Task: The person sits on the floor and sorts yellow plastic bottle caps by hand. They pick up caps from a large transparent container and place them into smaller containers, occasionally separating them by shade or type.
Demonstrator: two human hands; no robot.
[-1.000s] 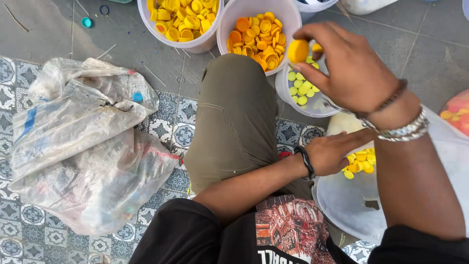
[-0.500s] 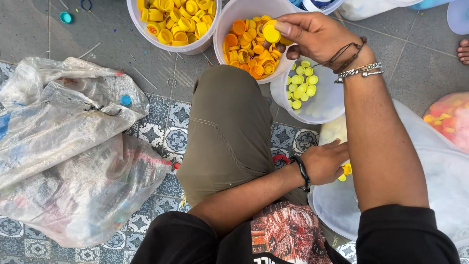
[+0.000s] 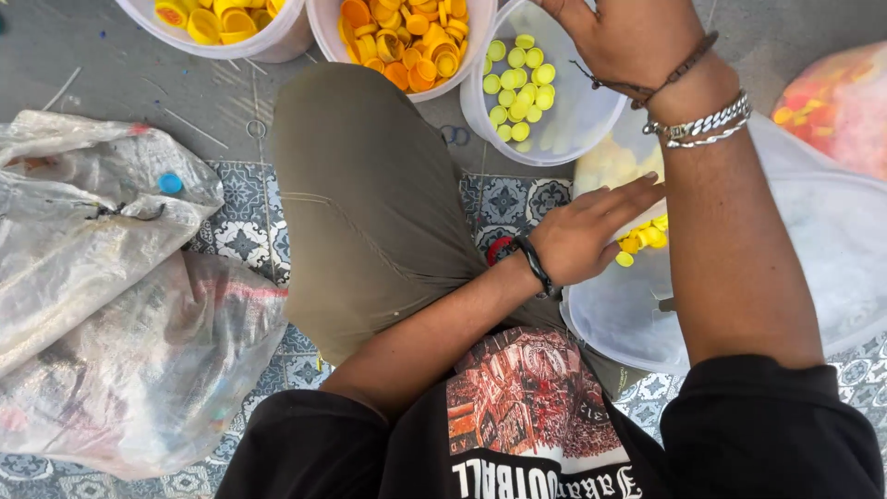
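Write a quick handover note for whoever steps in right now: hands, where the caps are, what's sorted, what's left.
Right hand: above the clear tub of pale yellow-green caps; whether it holds anything cannot be told.
Left hand: fingers extended, resting at the edge of the big white bag, beside loose yellow caps.
Sorted: orange caps in the middle bucket, yellow caps in the left bucket.
Left: mixed caps in the white bag.

Bright, even daylight falls from above, with only soft shadows under the arms and leg. The clear bucket (image 3: 554,102) and the crumpled plastic bags (image 3: 111,305) catch pale glare. Most of the picture is sharp; the right hand (image 3: 628,32) at the top edge is slightly blurred and cut off
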